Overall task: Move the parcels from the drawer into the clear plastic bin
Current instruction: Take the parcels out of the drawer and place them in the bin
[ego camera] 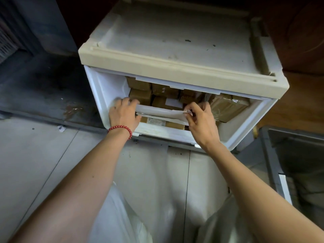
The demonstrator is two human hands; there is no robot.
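Brown taped parcels [228, 106] fill the white drawer [108, 88], stacked in rows under the cream cabinet top [175, 37]. A white envelope [163, 114] lies across them; the left hand [123, 114], red bead bracelet [121, 128] at the wrist, grips its left end, while the right hand [199, 118] pinches its right end. Label print is too small to read.

Grey tiled floor [40, 155], dark and stained toward the back. White plastic drawer unit [175, 55] stands on it. Small white paper scrap [60, 128] lies left of the unit.
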